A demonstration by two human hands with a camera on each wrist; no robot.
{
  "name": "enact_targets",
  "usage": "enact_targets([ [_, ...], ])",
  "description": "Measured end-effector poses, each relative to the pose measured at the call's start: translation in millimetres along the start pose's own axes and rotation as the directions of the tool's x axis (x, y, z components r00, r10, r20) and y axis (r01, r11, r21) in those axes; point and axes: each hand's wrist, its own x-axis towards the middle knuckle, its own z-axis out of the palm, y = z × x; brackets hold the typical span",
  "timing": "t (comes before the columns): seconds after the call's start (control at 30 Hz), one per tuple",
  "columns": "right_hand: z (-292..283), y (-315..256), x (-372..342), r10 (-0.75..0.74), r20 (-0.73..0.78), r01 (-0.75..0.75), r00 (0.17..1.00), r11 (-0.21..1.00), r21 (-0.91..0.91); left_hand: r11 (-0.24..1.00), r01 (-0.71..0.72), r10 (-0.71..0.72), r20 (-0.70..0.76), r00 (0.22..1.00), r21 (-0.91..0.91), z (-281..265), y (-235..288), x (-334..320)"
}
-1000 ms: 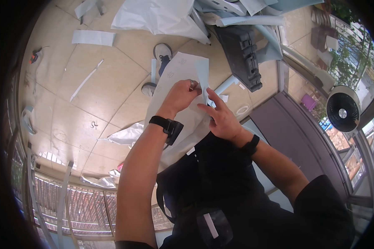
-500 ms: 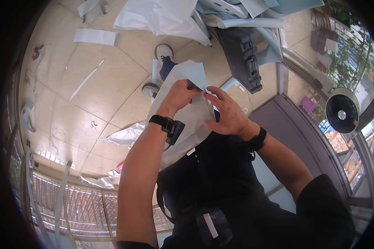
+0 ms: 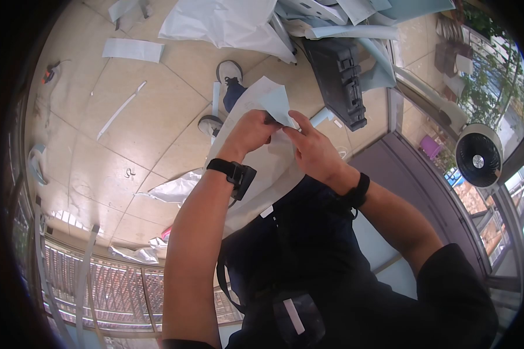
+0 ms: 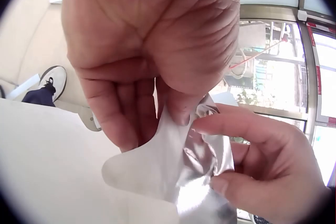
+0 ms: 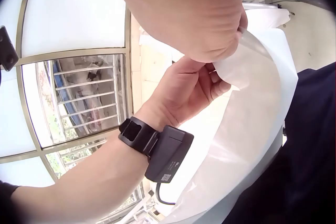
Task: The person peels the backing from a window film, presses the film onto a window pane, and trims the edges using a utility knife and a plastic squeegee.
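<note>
A large white sheet (image 3: 279,152) with a light-blue face on its folded-over corner hangs before my body, with faint pencilled marks near its top. My left hand (image 3: 250,135) pinches it near the upper edge, its fingers curled behind a pale flap (image 4: 139,174). Close beside it, my right hand (image 3: 319,152) has thumb and forefinger at the same edge. The left wrist view shows these right fingers pinching a crumpled silvery film (image 4: 202,153) on the sheet. In the right wrist view the sheet (image 5: 247,113) curves down toward my dark clothing.
A black hard case (image 3: 335,78) stands on the tiled floor ahead, near a heap of white and blue sheets (image 3: 355,29). Paper offcuts (image 3: 134,50) and a white strip (image 3: 122,110) lie to the left. A fan (image 3: 479,155) stands at the right by the window.
The right hand's fingers spread, then closed in on the sheet's edge beside the left hand. The upper corner folded over, showing more blue. The left hand stayed nearly in place.
</note>
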Motion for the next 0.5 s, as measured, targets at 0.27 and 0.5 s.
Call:
enact_targets([
  [0.27,1.4,6.0,-8.9,-0.085,0.022,0.085,0.996,0.996,0.019,0.997,0.053,-0.051,-0.034,0.998,0.064,-8.4,-7.5,-1.7],
  [0.5,3.0,-12.0,1.1,-0.118,0.039,0.122,0.992,0.984,-0.133,0.989,0.032,-0.032,0.0,0.999,0.147,0.6,-5.3,-1.4],
])
